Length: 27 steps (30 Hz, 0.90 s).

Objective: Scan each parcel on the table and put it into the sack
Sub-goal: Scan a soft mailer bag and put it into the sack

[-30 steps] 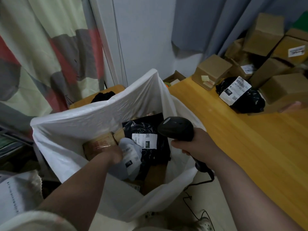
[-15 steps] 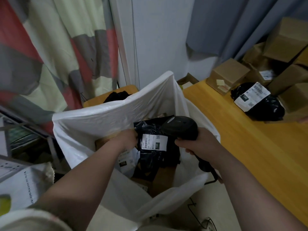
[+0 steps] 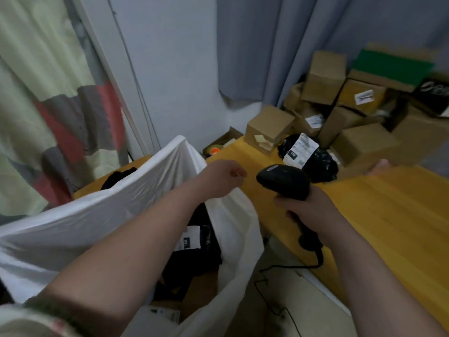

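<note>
The white sack stands open against the near-left edge of the yellow wooden table, with a black labelled parcel lying inside it. At the table's far end brown cardboard boxes are piled, a black bagged parcel with a white label just before them. The left hand hangs empty and loosely curled over the sack's rim, while the right hand is wrapped around the handle of a black scanner.

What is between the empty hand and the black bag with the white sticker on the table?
The black scanner in the right hand sits between the left hand and the black bag, above bare table, in the head view.
</note>
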### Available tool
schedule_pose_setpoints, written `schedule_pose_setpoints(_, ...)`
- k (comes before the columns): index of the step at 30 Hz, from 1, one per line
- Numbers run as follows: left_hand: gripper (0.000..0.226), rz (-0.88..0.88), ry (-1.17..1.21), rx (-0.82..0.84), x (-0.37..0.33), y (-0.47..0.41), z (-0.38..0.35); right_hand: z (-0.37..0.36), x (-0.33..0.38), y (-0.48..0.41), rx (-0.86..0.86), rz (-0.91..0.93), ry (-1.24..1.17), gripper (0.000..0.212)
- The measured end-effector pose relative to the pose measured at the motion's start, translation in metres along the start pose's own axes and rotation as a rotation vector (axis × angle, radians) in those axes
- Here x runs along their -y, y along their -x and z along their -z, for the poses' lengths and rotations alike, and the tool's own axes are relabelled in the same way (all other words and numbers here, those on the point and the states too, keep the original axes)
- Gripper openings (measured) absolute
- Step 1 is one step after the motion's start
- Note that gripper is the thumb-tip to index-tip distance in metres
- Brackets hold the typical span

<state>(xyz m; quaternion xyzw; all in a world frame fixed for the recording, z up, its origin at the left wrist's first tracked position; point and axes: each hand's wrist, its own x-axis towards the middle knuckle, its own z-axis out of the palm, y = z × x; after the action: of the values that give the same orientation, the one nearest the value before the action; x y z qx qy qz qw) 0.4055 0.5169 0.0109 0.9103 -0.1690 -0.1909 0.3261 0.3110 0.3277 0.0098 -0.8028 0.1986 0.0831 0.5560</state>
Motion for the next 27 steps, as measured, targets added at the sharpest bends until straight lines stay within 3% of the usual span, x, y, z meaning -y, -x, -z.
schedule_pose_setpoints(12, 0.029, -0.057, 0.014, 0.159, -0.132, -0.120, -0.100, 0.152, -0.045, -0.048, -0.229, -0.110, -0.353, 0.009)
schedule_pose_setpoints(20, 0.050, 0.079, -0.123, 0.322, -0.157, -0.181, -0.184, 0.207, -0.084, -0.081, -0.175, -0.204, -0.422, 0.010)
schedule_pose_setpoints(22, 0.044, 0.077, -0.121, 0.252, -0.159, -0.185, -0.188, 0.213, -0.088, -0.088, -0.144, -0.206, -0.437, 0.011)
schedule_pose_setpoints(27, 0.024, 0.084, 0.131, -0.112, -0.168, -0.172, -0.160, 0.213, -0.088, -0.104, -0.076, -0.163, -0.456, 0.011)
